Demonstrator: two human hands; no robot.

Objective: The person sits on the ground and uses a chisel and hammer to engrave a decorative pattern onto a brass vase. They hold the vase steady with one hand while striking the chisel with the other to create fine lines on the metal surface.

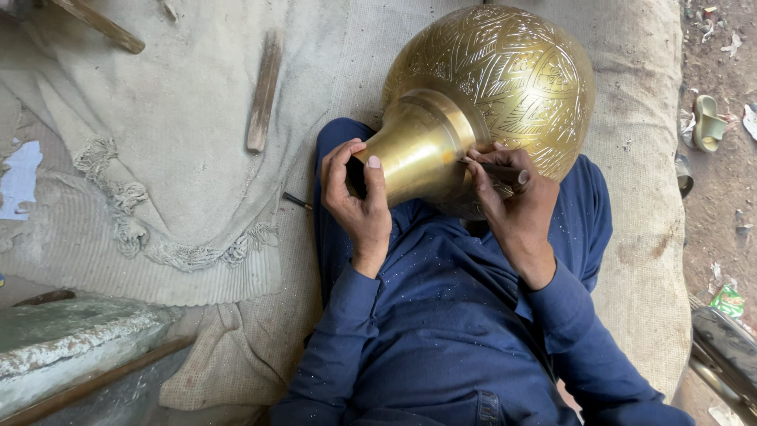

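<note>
A: Where does the brass vase sit?

B: Upper centre of the frame, on its side across the person's blue-clad lap, its neck pointing lower left.

A: And the hands?

B: The left hand is closed around the rim of the neck. The right hand grips a thin engraving tool, its tip touching the vase just where neck meets body.

A: Any room around it?

B: Bare burlap sacking spreads to the left, with a wooden stick well apart. At the right edge the sacking ends at littered dirt ground.
</note>
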